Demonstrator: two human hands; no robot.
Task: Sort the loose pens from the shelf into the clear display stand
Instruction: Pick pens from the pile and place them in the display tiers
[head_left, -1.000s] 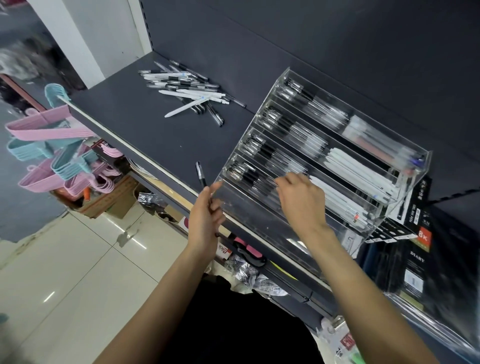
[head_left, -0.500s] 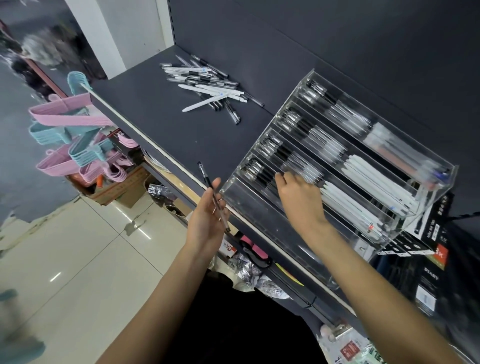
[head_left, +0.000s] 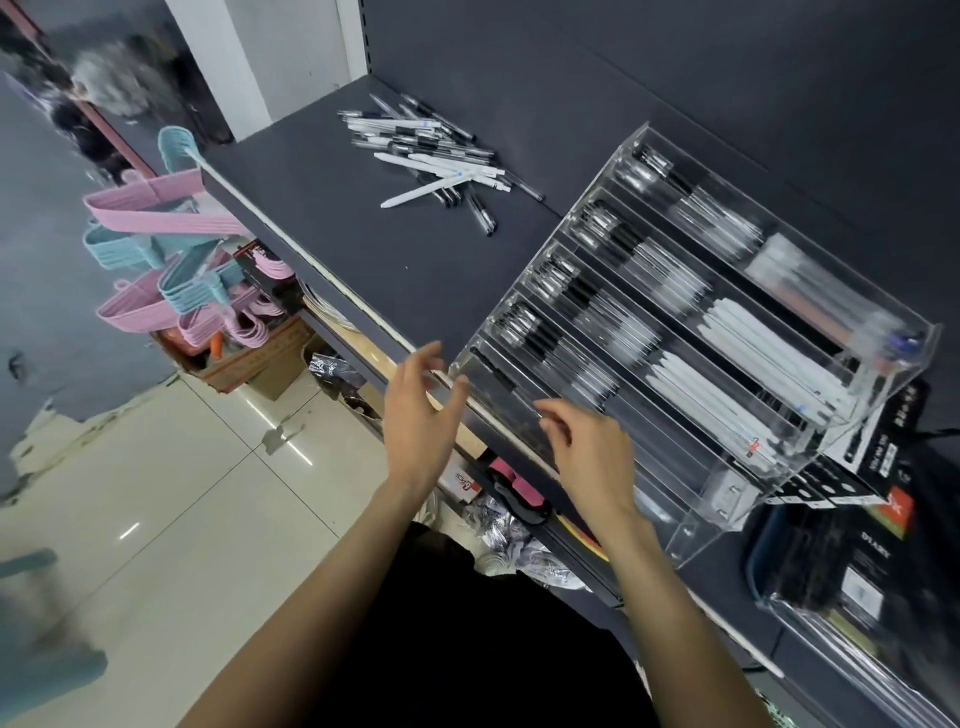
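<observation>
Your left hand (head_left: 415, 421): fingers spread, holding nothing, at the shelf (head_left: 363, 249) edge.
Your right hand (head_left: 592, 457): fingers loosely curled, empty, over the stand's front row.
Loose pens (head_left: 431, 156): piled far back on the shelf.
Clear display stand (head_left: 727, 483): one black pen (head_left: 493, 371) in front row.

Even, moderately bright indoor light is cast over the dark shelf (head_left: 363, 249), and small white glints are reflected off the glossy floor tiles (head_left: 171, 499). Motion blur is seen across the clear display stand (head_left: 727, 467), where the pens are smeared into streaks, and on both hands, while the upper left and lower left corners are heavily blurred. Straight edges are bent by wide-angle distortion toward the borders.
</observation>
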